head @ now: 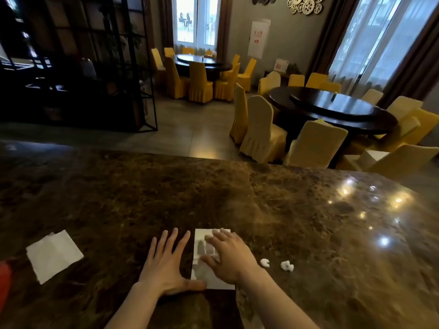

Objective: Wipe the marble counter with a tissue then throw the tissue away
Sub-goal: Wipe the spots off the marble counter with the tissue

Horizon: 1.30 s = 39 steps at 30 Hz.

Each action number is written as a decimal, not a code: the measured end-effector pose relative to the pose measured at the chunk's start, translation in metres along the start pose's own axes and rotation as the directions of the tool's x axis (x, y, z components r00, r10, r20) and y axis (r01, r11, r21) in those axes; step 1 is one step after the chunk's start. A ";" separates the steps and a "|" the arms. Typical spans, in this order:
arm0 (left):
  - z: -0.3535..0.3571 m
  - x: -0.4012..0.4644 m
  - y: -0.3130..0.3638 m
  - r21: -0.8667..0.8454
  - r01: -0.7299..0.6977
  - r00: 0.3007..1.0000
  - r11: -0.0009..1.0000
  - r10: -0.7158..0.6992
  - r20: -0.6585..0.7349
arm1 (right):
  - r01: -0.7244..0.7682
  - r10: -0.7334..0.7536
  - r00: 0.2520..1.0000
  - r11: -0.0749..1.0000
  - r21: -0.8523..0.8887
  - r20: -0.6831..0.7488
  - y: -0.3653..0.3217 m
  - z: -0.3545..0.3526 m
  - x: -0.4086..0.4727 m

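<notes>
A brown marble counter (237, 198) fills the lower half of the head view. A white folded tissue (202, 248) lies flat on it near the front edge. My right hand (228, 255) rests on top of the tissue, fingers spread and pressing down. My left hand (166, 264) lies flat on the bare marble just left of the tissue, fingers apart, its thumb touching the tissue's lower left corner. A second white tissue (53, 255) lies unfolded-looking and flat far to the left. Two small crumpled white bits (276, 264) sit right of my right hand.
A red object (4, 283) shows at the left edge of the counter. Beyond the far edge are round dark dining tables (344, 110) with yellow-covered chairs (261, 131) and a dark metal shelf (78, 67) at the left.
</notes>
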<state>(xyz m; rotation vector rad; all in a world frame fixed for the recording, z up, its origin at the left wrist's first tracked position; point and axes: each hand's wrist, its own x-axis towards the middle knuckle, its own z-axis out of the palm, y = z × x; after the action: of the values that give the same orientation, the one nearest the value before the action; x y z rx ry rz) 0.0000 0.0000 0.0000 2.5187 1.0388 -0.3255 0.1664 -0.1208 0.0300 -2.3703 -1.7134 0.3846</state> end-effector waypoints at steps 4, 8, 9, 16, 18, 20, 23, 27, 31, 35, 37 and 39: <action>0.014 0.005 -0.016 0.041 -0.025 0.997 0.999 0.022 0.079 | 0.101 -0.097 0.992 0.994 -0.042 0.085 -0.014 0.019 0.001; 0.016 0.007 -0.015 0.058 -0.032 0.994 0.998 0.026 0.103 | 0.102 -0.095 0.992 0.991 -0.084 0.080 -0.011 0.031 -0.003; 0.016 0.007 -0.015 0.058 -0.030 0.994 0.998 0.024 0.102 | 0.109 -0.105 0.993 0.991 -0.081 0.054 -0.011 0.034 -0.006; 0.014 0.008 -0.014 0.067 -0.025 0.994 0.997 0.018 0.106 | 0.108 -0.116 0.980 0.992 -0.059 -0.164 0.009 0.048 -0.035; 0.014 0.009 -0.014 0.064 -0.025 0.994 0.998 0.017 0.110 | 0.086 -0.086 0.968 0.996 -0.013 -0.236 0.018 0.045 -0.044; 0.010 0.009 -0.012 0.050 -0.035 0.992 0.998 0.029 0.121 | -0.035 0.093 0.940 0.983 0.180 -0.327 0.026 0.035 -0.055; 0.005 0.012 -0.003 0.011 -0.074 0.993 0.997 0.073 0.095 | -0.148 0.515 0.785 0.696 0.702 -0.345 0.044 0.013 -0.070; 0.015 0.016 0.032 -0.028 -0.143 0.989 0.989 0.143 0.020 | -0.160 0.854 0.477 0.318 0.935 -0.209 0.090 -0.027 -0.095; 0.040 0.017 0.054 0.044 -0.151 0.982 0.988 0.154 -0.104 | -0.178 0.767 0.468 0.568 0.804 -0.438 0.124 -0.036 -0.121; 0.052 0.015 0.047 0.090 -0.185 0.947 0.979 0.202 -0.249 | -0.185 0.521 0.705 0.790 0.585 -0.481 0.119 -0.003 -0.114; 0.054 0.016 0.047 0.104 -0.186 0.942 0.977 0.207 -0.265 | -0.224 0.400 0.816 0.885 0.408 -0.418 0.111 0.019 -0.109; 0.055 0.017 0.046 0.124 -0.188 0.941 0.974 0.215 -0.262 | -0.234 0.290 0.909 0.949 0.210 -0.298 0.100 0.040 -0.106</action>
<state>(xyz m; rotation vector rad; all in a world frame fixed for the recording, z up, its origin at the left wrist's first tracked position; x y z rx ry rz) 0.0410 -0.0439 -0.0428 2.7875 0.8648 0.0351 0.2125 -0.2524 -0.0278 -2.3811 -1.1732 0.1547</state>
